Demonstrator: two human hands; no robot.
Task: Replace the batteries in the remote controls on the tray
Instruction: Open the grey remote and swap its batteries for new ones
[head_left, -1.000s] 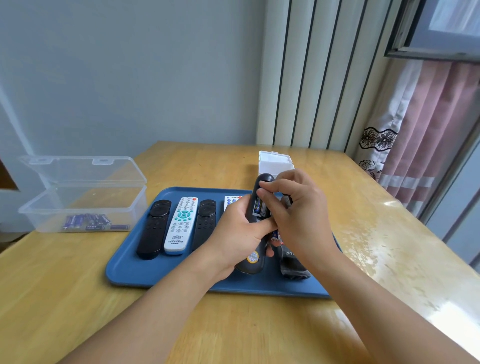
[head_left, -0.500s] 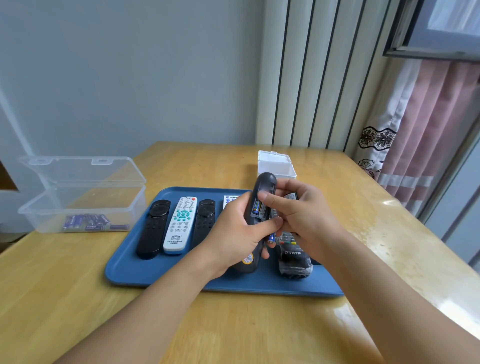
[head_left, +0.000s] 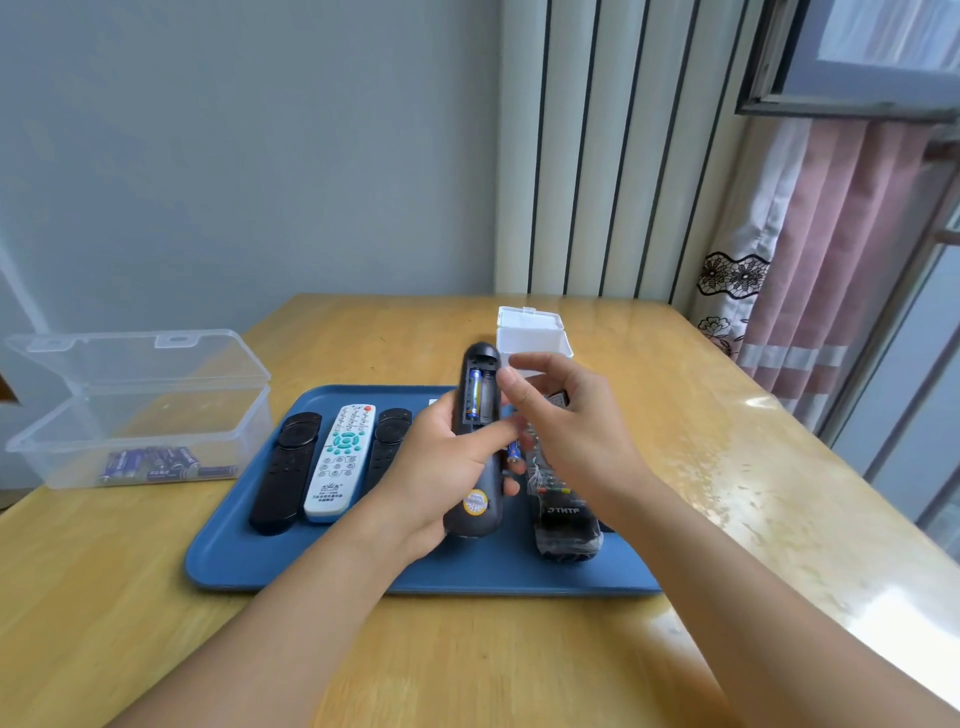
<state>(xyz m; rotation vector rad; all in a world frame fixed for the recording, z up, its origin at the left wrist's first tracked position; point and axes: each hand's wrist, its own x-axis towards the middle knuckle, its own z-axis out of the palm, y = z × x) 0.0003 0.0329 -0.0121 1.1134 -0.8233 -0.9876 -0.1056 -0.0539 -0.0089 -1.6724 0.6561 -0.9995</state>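
Observation:
My left hand (head_left: 441, 467) grips a dark grey remote (head_left: 475, 467) upright above the blue tray (head_left: 234, 551), its back facing me. The battery bay is uncovered: one blue battery (head_left: 472, 397) sits in the left slot and the right slot is empty. My right hand (head_left: 566, 431) hovers just right of the bay with relaxed fingers, the index tip close to the remote's edge. A second small battery (head_left: 514, 451) shows between the hands; I cannot tell whether anything holds it. On the tray lie a black remote (head_left: 285, 470), a white remote (head_left: 340, 462), another black remote (head_left: 387, 441) and a plastic-wrapped remote (head_left: 563, 514).
A clear lidded box (head_left: 140, 415) with several blue batteries (head_left: 156, 462) stands at the left on the wooden table (head_left: 727, 467). A small white box (head_left: 530, 338) stands behind the tray. A curtain and a window frame are at the right.
My right hand has lifted its fingers off the battery bay and drawn back to the right. The right slot now shows empty, and a loose battery appears between the hands.

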